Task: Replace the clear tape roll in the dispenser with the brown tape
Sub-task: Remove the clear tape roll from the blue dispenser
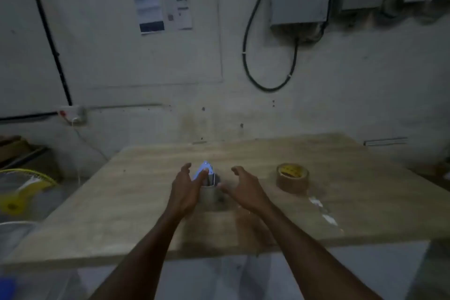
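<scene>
Dispenser (209, 184): on table (316, 202), between both hands.
Left hand (186, 189): fingers spread, touching dispenser; grip unclear.
Right hand (244, 189): open, empty, beside dispenser.
Brown tape (292, 178): right, apart.

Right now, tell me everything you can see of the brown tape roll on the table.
The brown tape roll lies flat on the wooden table, its open core facing up. Its outer band looks glossy tan-brown, and the inner core shows a yellow label with dark marks too blurred to read. It sits to the right of both hands, apart from them; nothing touches it but the tabletop. It looks fairly full and unused.
</scene>
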Demonstrator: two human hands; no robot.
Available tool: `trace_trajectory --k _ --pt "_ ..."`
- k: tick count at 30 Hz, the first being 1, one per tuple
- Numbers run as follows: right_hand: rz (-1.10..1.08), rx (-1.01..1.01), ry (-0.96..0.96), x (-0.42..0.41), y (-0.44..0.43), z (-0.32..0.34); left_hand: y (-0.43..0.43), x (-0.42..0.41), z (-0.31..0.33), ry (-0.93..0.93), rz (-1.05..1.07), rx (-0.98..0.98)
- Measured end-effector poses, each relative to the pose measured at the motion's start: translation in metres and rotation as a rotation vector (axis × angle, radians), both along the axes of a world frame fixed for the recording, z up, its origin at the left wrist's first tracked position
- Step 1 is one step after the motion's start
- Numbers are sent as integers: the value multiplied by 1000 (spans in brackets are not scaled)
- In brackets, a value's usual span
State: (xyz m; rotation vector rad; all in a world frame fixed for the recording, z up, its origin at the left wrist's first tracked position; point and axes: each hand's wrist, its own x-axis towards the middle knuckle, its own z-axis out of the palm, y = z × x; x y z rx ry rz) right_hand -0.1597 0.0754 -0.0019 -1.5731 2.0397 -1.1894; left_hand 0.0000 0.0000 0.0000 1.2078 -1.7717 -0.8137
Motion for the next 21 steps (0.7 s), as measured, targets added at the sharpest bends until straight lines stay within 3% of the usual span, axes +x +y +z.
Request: trace_trajectory --k 21 --pt "20 47 -116 22 -32 -26 1 -24 -14 113 10 87"
